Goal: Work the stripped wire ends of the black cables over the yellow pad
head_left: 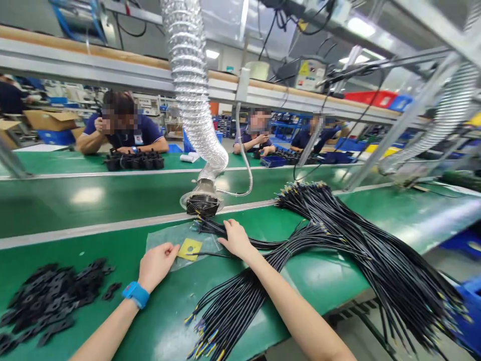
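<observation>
Fingers of left hand [157, 265] curled in, thumb and index close together at the flat yellow square with a round hole [184, 248], left of lower centre of frame; can't tell if they pinch anything. Right hand [237, 240] part open over small bundle of thin black cables [211, 226], mid-frame; grip unclear. Clear plastic sheet [160, 240] around the square. Flat black pieces [56, 296] piled lower left.

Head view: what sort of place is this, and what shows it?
Probably a factory assembly workshop: bundled black cables on a green bench, a hanging silver duct, and co-workers opposite.
</observation>
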Demonstrator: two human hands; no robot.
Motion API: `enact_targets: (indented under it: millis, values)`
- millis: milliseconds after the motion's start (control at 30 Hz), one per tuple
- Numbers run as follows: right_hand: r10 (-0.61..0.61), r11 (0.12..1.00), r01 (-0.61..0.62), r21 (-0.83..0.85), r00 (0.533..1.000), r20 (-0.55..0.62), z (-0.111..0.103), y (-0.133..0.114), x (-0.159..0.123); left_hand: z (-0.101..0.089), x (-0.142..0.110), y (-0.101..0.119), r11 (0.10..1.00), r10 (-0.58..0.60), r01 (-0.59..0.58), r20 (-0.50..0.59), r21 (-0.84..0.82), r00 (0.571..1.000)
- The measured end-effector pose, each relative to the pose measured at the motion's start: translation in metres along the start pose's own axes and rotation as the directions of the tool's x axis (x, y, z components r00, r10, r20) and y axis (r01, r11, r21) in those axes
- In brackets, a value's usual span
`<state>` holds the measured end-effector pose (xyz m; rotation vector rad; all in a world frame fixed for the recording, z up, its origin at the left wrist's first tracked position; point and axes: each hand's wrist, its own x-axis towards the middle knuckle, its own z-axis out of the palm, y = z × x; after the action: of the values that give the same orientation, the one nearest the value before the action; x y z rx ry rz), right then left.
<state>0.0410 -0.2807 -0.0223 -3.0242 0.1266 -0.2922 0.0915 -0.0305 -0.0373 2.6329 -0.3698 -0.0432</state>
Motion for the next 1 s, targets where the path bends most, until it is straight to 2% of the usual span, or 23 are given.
enact_targets:
  millis: [67, 267, 467, 633, 733, 800, 833, 900, 1000]
  values:
    - [-0.045, 0.998, 0.047, -0.038, 0.998, 0.053, -0.002, 0.004, 0.004, -0.001, 0.001, 0.000, 1.000, -0.011, 0.010, 0.027, 0.006, 1.000]
    - [-0.170, 0.981, 0.175, -0.078, 0.983, 0.070, 0.001, -0.003, 0.007, -0.003, 0.001, 0.001, 1.000, -0.011, 0.010, 0.048, 0.024, 0.999]
    - [-0.162, 0.984, 0.158, -0.088, 0.986, -0.038, -0.003, -0.004, 0.000, -0.003, 0.001, 0.001, 1.000, -0.013, 0.011, 0.063, 0.026, 0.998]
    - [-0.077, 0.996, 0.065, -0.063, 0.972, -0.223, -0.007, 0.004, -0.009, -0.004, 0.000, 0.004, 0.999, -0.019, 0.017, 0.071, 0.027, 0.997]
    - [0.045, 0.999, -0.050, -0.001, 0.905, -0.423, -0.010, 0.012, -0.004, -0.005, -0.001, 0.006, 0.999, -0.014, 0.012, 0.066, 0.031, 0.998]
    - [0.147, 0.989, -0.134, 0.062, 0.851, -0.505, -0.014, 0.015, 0.006, -0.006, -0.002, 0.007, 0.999, -0.012, 0.010, 0.060, 0.035, 0.998]
    - [0.195, 0.981, -0.177, 0.084, 0.844, -0.499, -0.017, 0.016, 0.013, -0.007, -0.002, 0.006, 0.999, -0.011, 0.009, 0.056, 0.036, 0.998]
    - [0.267, 0.963, -0.250, 0.095, 0.862, -0.431, -0.022, 0.016, 0.026, -0.006, -0.003, 0.006, 0.999, -0.009, 0.007, 0.054, 0.033, 0.998]
    - [0.306, 0.952, -0.296, 0.085, 0.881, -0.361, -0.025, 0.015, 0.042, -0.005, -0.002, 0.005, 1.000, -0.007, 0.005, 0.062, 0.026, 0.998]
